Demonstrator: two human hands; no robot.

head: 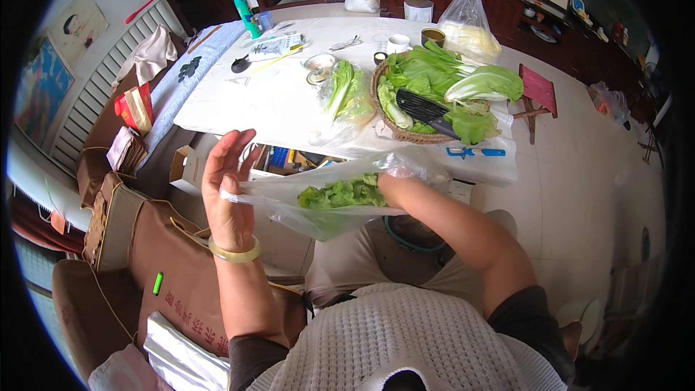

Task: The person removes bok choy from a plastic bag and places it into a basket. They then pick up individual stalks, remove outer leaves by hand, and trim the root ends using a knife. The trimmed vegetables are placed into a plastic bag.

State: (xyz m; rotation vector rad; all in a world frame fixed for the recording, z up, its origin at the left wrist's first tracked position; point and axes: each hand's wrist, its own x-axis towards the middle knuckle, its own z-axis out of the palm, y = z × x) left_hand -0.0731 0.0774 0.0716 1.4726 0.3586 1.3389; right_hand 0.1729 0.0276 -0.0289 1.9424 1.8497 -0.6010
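A clear plastic bag [277, 195] is stretched sideways in front of my lap. My left hand [231, 184], raised at its left end, has the bag's rim at the thumb, with the fingers pointing up. My right hand [392, 187] reaches into the bag; its fingers are hidden by plastic and leaves. Green leaf lettuce [345, 191] lies inside the bag, against that hand. On the table, a woven basket [376, 89] holds leafy greens [423, 70] and a black-bladed knife [423, 108]. Beside it rests another clear bag with greens [345, 89].
A blue peeler [475, 152] lies at the front edge of the white-covered table [217, 103]. Below the edge is an open drawer [293, 160] with small items. A brown sofa [179, 250] stands left, a red-topped folding stool [537, 92] right. A tied plastic bag [469, 32] sits behind the basket.
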